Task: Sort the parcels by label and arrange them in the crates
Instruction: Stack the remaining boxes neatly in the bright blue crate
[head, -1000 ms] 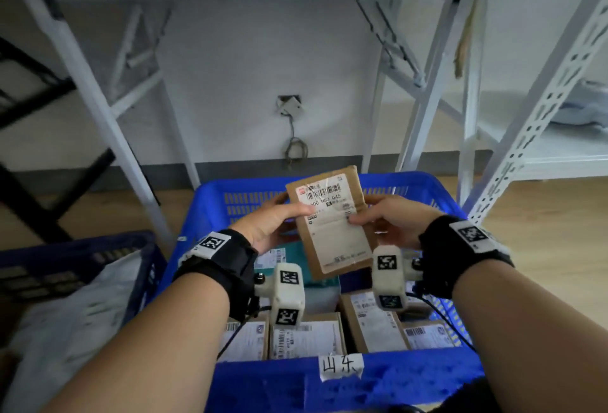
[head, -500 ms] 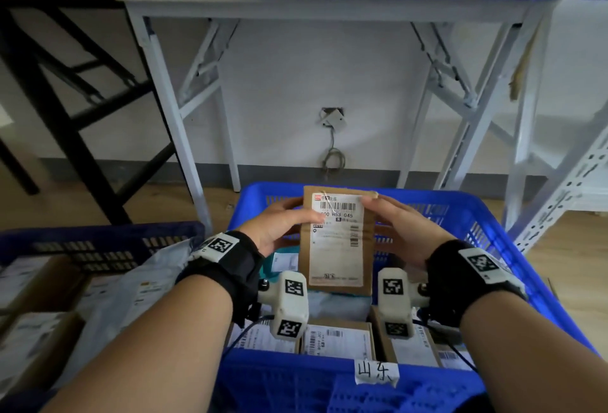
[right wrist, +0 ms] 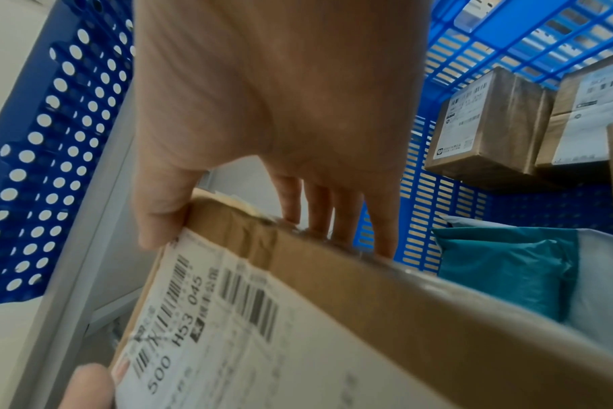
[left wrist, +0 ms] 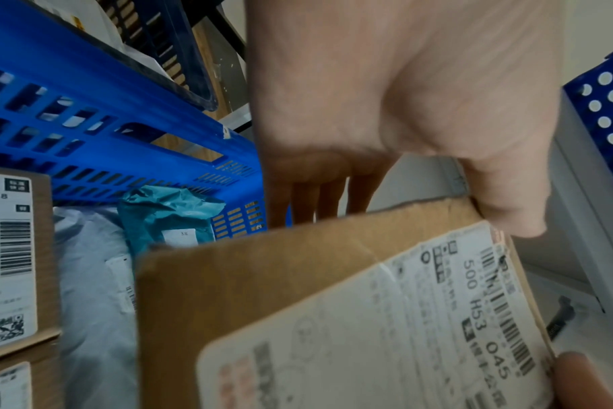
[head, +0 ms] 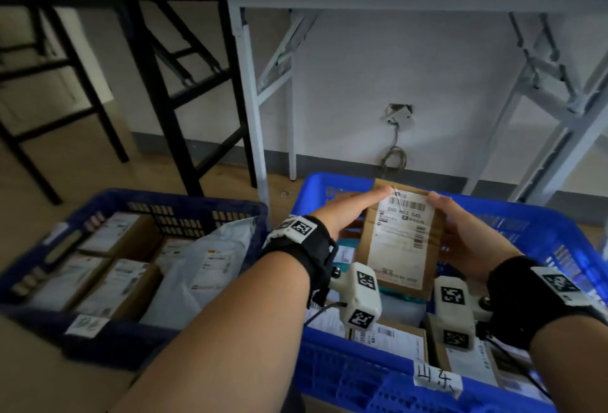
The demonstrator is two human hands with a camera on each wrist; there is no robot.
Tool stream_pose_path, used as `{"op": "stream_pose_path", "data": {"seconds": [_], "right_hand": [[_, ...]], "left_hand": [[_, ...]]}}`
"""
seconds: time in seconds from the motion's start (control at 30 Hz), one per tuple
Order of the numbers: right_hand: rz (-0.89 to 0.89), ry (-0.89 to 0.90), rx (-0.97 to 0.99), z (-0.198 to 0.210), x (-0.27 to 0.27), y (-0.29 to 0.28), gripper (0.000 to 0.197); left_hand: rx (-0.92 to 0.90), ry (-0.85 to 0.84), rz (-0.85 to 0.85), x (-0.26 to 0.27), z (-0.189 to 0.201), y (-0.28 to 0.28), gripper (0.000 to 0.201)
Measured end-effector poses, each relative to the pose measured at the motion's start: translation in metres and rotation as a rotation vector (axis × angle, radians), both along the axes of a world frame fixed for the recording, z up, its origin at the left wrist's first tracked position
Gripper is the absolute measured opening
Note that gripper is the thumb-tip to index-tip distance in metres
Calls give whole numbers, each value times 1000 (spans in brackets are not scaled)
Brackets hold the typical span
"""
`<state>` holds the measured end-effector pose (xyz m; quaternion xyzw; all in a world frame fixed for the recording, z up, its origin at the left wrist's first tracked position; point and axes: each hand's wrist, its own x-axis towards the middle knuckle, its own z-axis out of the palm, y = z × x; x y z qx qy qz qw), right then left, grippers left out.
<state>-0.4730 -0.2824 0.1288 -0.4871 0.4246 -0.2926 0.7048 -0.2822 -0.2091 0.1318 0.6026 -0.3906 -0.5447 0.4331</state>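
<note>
A flat brown cardboard parcel (head: 399, 238) with a white shipping label reading 500 H53 045 is held upright above the bright blue crate (head: 332, 376). My left hand (head: 348, 213) grips its left edge, thumb on the front and fingers behind. My right hand (head: 460, 235) grips the right edge the same way. The left wrist view shows the left hand (left wrist: 385, 149) on the parcel (left wrist: 315, 304). In the right wrist view the right hand (right wrist: 280, 138) holds the parcel (right wrist: 350, 318) too. A handwritten tag (head: 437, 379) is stuck on the crate's front rim.
A dark blue crate (head: 164, 203) on the left holds several boxes and a grey mailer bag (head: 210, 264). The bright crate contains labelled boxes (right wrist: 487, 124), a teal bag (right wrist: 501, 265) and a grey bag (left wrist: 95, 276). White table legs (head: 250, 110) and black ones (head: 164, 90) stand behind.
The parcel has gone from tilted to upright, still held by both hands. The head view has swung left, bringing the dark blue crate fully into sight.
</note>
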Motion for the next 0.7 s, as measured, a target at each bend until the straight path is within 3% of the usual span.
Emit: {"op": "stream_pose_path", "data": {"seconds": [0.07, 0.33, 0.43, 0.57, 0.7], "right_hand": [[4, 11, 4, 0, 2, 2, 35], [-30, 51, 6, 4, 4, 8, 42], [-51, 54, 5, 4, 3, 9, 45], [-64, 37, -1, 4, 3, 8, 46], [-110, -17, 39, 3, 1, 4, 42]], "left_hand": [[24, -11, -15, 2, -2, -1, 70], [9, 6, -25, 7, -9, -8, 44], [11, 24, -45, 8, -12, -12, 45], [21, 19, -61, 7, -11, -14, 61], [12, 19, -39, 3, -4, -13, 49]]}}
